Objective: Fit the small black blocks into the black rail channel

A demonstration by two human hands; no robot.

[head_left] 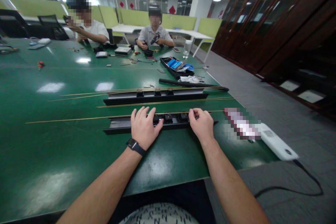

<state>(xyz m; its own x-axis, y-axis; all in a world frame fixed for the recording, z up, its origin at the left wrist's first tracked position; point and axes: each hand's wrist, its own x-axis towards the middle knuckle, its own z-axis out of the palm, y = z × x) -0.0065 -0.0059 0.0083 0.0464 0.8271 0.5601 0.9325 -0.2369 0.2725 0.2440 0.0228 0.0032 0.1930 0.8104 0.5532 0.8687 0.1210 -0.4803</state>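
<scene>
Before me lies a black channel-shaped rail (120,130), with several small black blocks (168,118) seated along its inside. A long, thin brass-coloured rod (68,120) runs lengthwise along its far side and sticks out past both ends. My left hand (144,126), wearing a dark watch (135,146), lies over the rail's left half with fingers stretched and apart, touching the rail or blocks. Toward the right end, my right hand (202,123) has thumb and forefinger pinched at the rod, close to the rightmost block. The fingers partly hide the contact.
Beyond lies a second black rail (157,98) with more thin rods (168,103) around it. Farther off are a black tray (173,69) of blue packets, gloves (191,79) and a bottle (187,49). At right sits a white corded device (278,141). Two people sit across the green table (78,168).
</scene>
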